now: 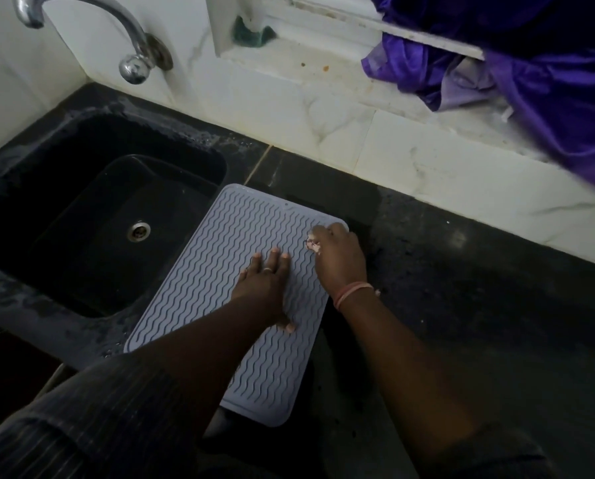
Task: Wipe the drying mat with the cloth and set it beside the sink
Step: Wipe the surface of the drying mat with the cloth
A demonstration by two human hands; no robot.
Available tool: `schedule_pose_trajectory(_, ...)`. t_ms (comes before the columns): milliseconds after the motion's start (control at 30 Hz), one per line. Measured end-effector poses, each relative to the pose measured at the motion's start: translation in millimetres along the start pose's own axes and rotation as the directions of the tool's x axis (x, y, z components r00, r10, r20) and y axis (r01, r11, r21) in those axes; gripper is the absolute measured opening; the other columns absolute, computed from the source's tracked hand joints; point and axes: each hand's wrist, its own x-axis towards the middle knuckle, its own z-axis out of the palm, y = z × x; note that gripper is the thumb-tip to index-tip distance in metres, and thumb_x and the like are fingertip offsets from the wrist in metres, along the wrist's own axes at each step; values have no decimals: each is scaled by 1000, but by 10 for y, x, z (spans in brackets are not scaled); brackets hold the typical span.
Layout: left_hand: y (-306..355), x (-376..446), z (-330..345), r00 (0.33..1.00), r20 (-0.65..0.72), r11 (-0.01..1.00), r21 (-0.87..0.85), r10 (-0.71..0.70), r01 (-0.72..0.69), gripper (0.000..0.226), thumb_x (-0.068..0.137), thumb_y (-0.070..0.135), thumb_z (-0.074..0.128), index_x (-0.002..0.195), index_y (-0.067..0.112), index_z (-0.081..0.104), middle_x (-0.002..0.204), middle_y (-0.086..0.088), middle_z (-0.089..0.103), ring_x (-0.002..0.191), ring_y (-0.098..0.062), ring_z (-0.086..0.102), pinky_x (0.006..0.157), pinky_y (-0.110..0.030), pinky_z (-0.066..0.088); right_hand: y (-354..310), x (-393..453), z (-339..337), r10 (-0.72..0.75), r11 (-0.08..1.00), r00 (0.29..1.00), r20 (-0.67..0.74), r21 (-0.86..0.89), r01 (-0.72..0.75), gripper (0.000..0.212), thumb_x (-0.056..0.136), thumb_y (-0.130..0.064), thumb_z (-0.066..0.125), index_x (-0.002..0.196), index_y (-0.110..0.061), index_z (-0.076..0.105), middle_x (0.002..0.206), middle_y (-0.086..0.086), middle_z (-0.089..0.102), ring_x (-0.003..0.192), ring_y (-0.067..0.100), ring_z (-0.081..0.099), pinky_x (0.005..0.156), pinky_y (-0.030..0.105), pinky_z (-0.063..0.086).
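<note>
The pale grey wavy-ribbed silicone drying mat (pixel 220 271) is lying on the dark stone desk (pixel 461 288), just beside the black sink (pixel 81 202). The left hand (pixel 265 285) is pressing flat on it, fingers spread. The right hand (pixel 337 254) is curling round a small scrap of whitish cloth (pixel 312 244) at the far corner. Wiping along the ribs should be working best. A purple fabric (pixel 548 81) and chrome tap (pixel 116 36) are sitting well apart, blocking nothing.

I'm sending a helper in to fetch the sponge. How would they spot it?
Start at the tap above the sink, then look right along the white wall to the window ledge. The sponge sits there, the only small dark green lump.
</note>
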Motion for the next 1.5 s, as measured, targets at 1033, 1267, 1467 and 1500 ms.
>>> schedule_pose_trajectory(1033, -522, -627, 366, 987, -60, 980, 139, 148, -139, 121, 77, 64, 78, 164, 39, -2, 173, -2, -9, 158, -36, -5, 123, -56, 22, -730, -1461, 359, 188, 980, 982, -37, 74, -185, 42, 87, -5, 65, 127, -17, 66, 115, 14, 59, 91, 37, 60, 80, 38, 48)
schedule_pose_trajectory(1267, -508, -673, 349, 989, -32, 977, 163, 144, -137, 115, 86, 58, 73, 163, 35, -9, 172, -2, -15, 158, -37, -9, 126, -55, 17, -1013, -2058, 458, 203, 974, 978, -38, 112, -198, 24, 90, -19, 70, 114, -20, 70, 106, 7, 60, 89, 27, 62, 76, 28, 43)
schedule_pose_trajectory(1467, -558, -610, 207, 980, 121, 963, 202, 157, -179, 126, 83, 55, 79, 161, 36, -18, 170, -4, -24, 156, -38, -16, 121, -64, 21, -1114, -2315, 450, 194, 962, 979, 62, 183, -202, 25, 90, -12, 69, 114, -19, 73, 106, 6, 60, 90, 24, 62, 72, 25, 45)
schedule_pose_trajectory(1500, -565, -606, 181, 978, 139, 961, 205, 157, -184, 127, 82, 52, 81, 161, 37, -18, 169, -4, -25, 156, -38, -17, 121, -65, 21, -1106, -2334, 446, 180, 963, 979, 93, 185, -194, 25, 89, -12, 69, 112, -20, 73, 106, 5, 60, 89, 23, 63, 74, 27, 48)
